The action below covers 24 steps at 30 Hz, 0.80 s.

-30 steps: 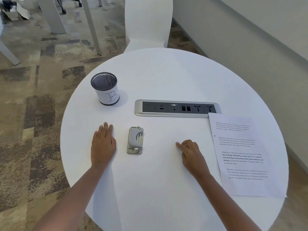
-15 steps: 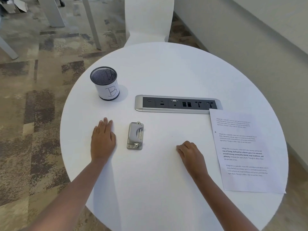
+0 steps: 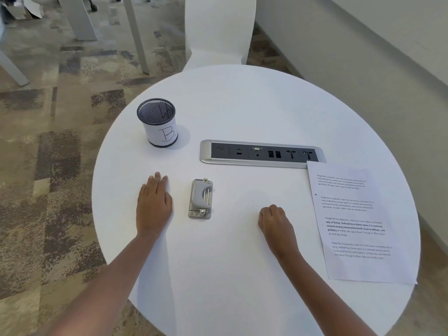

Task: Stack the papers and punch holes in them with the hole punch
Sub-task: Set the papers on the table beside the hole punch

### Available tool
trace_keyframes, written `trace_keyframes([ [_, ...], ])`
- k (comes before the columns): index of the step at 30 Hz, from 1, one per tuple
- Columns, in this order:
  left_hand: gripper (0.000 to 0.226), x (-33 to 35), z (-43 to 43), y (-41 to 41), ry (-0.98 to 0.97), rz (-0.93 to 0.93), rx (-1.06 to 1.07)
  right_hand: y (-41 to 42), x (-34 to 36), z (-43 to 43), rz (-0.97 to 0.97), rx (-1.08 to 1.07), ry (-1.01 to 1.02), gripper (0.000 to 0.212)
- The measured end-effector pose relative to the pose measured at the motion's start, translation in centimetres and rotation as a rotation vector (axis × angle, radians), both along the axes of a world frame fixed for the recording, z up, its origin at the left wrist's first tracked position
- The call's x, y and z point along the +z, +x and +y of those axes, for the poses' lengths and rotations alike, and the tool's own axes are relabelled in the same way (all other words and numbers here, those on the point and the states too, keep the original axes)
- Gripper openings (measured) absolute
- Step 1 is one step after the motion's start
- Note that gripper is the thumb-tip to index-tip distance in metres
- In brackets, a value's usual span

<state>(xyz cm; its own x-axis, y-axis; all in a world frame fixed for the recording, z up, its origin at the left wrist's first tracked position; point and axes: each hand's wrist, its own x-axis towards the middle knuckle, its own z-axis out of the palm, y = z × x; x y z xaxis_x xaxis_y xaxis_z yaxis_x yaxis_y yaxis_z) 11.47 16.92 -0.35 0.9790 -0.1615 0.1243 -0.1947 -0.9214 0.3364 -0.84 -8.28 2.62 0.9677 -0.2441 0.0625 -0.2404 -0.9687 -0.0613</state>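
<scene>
A small grey hole punch (image 3: 200, 198) lies on the round white table (image 3: 242, 105), between my two hands. Printed papers (image 3: 358, 224) lie flat at the table's right side, one corner over the end of the socket strip. My left hand (image 3: 154, 204) rests palm down just left of the punch, fingers straight and close together, holding nothing. My right hand (image 3: 275, 224) rests on the table between the punch and the papers, fingers curled under into a loose fist, touching neither.
A black mesh pen cup (image 3: 157, 122) with a paper label marked "B" stands at the back left. A silver socket strip (image 3: 261, 154) is set into the table's middle. A white chair (image 3: 218, 30) stands beyond the table; a wall runs along the right.
My right hand's fingers have curled in from partly stretched to a loose fist. The view has tilted slightly; the left hand, punch and papers have stayed in place.
</scene>
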Motion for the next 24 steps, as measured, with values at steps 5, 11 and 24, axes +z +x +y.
trace_keyframes([
  [5, 0.048, -0.1, 0.1, 0.0, 0.0, -0.003, 0.001, 0.9, 0.6, -0.8, 0.027, -0.199, 0.453, 0.017],
  [11, 0.046, -0.1, 0.1, 0.2, 0.029, -0.012, -0.009, 3.8, 3.6, -1.6, -0.203, -0.626, 1.288, 0.026],
  [24, 0.048, 0.3, 0.1, 1.0, 0.027, 0.015, 0.013, 16.9, 9.6, 5.8, -0.111, -0.515, 1.989, 0.022],
])
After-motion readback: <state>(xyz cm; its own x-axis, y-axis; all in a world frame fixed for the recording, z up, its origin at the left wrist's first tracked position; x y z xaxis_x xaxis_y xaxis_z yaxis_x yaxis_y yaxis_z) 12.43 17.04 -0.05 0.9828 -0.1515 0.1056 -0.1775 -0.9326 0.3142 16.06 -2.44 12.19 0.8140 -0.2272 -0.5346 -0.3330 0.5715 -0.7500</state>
